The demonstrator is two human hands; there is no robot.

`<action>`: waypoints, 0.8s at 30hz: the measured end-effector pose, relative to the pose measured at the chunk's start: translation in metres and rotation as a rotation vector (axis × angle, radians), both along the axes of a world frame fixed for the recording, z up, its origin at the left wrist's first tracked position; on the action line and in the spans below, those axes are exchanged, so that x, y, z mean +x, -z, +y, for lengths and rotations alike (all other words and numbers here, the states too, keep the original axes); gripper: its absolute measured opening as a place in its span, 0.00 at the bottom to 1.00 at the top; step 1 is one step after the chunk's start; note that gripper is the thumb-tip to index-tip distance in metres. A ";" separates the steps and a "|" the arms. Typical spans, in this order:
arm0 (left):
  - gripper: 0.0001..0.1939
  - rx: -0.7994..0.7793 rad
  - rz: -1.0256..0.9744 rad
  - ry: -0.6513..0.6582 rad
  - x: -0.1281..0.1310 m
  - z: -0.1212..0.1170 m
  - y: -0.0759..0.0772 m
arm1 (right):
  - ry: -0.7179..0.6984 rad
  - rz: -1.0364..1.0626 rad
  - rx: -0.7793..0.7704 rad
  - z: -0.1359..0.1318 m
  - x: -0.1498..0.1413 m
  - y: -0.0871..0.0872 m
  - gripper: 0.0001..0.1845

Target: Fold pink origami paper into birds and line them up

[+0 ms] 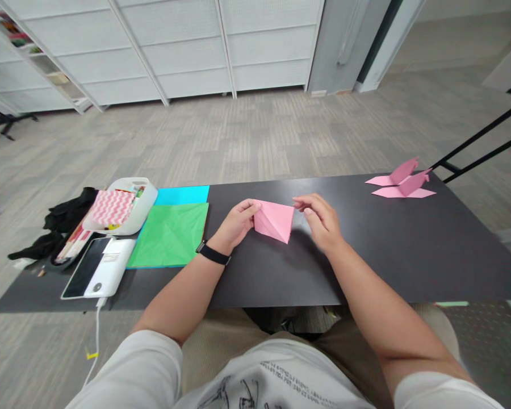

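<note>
A folded piece of pink paper (pixel 275 218) with crease lines is held a little above the dark table. My left hand (pixel 237 223), with a black band on its wrist, pinches the paper's left edge between thumb and fingers. Just off the paper's right corner is my right hand (pixel 319 221), its fingers bent and apart, with nothing seen in it. Beyond it, at the table's far right, stand two folded pink paper birds (pixel 402 182), one partly in front of the other.
Left of my hands lies a stack of green paper (pixel 170 233) over blue paper (pixel 183 195). Farther left are a white basket (pixel 147 207) with packets, a white device (pixel 111 267) with a cable, and black cloth (pixel 68 213). The dark table's (pixel 383 255) front edge is near my lap.
</note>
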State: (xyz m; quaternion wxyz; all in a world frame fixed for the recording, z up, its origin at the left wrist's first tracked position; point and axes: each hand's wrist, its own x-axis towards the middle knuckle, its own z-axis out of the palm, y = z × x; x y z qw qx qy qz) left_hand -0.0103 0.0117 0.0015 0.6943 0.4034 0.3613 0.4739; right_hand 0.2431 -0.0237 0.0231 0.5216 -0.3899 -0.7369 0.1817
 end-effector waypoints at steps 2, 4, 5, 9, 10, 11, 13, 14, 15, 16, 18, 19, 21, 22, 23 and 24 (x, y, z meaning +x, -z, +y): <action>0.18 0.203 0.117 -0.133 -0.001 -0.002 -0.005 | 0.027 -0.024 0.050 0.000 0.001 -0.002 0.17; 0.16 0.433 0.285 -0.239 -0.003 -0.006 -0.012 | 0.071 -0.088 0.095 -0.002 -0.001 -0.005 0.19; 0.15 0.541 0.378 -0.262 -0.004 -0.009 -0.016 | 0.089 -0.123 0.103 -0.002 -0.002 -0.006 0.20; 0.11 0.734 0.623 -0.255 -0.003 -0.024 -0.026 | 0.081 -0.217 0.088 -0.004 -0.008 -0.006 0.20; 0.10 0.761 0.658 -0.238 -0.002 -0.027 -0.026 | 0.072 -0.226 0.085 -0.004 -0.009 -0.005 0.19; 0.09 0.784 0.683 -0.221 -0.001 -0.030 -0.026 | 0.063 -0.230 0.087 -0.003 -0.010 -0.004 0.16; 0.08 0.812 0.719 -0.184 0.000 -0.033 -0.024 | 0.053 -0.231 0.092 -0.002 -0.011 -0.002 0.09; 0.08 0.819 0.729 -0.172 0.000 -0.034 -0.023 | 0.051 -0.225 0.094 -0.002 -0.010 -0.002 0.06; 0.08 0.823 0.733 -0.170 0.000 -0.034 -0.023 | 0.049 -0.212 0.093 -0.002 -0.010 -0.002 0.04; 0.09 0.825 0.733 -0.179 0.000 -0.034 -0.023 | 0.046 -0.190 0.089 -0.002 -0.010 -0.003 0.05; 0.13 0.817 0.723 -0.219 -0.001 -0.034 -0.025 | 0.040 -0.128 0.058 -0.003 -0.009 -0.004 0.06; 0.14 0.805 0.712 -0.241 -0.001 -0.033 -0.026 | 0.039 -0.092 0.028 -0.004 -0.009 -0.004 0.06; 0.15 0.754 0.686 -0.269 -0.002 -0.031 -0.026 | 0.028 -0.027 -0.070 -0.003 -0.009 -0.002 0.06; 0.15 0.721 0.670 -0.274 -0.002 -0.029 -0.026 | 0.014 -0.001 -0.134 -0.002 -0.008 0.000 0.07; 0.16 0.682 0.658 -0.268 -0.001 -0.026 -0.024 | -0.007 0.016 -0.200 0.000 -0.008 0.003 0.10; 0.17 0.643 0.651 -0.252 -0.001 -0.023 -0.021 | -0.028 0.022 -0.261 0.001 -0.008 0.007 0.14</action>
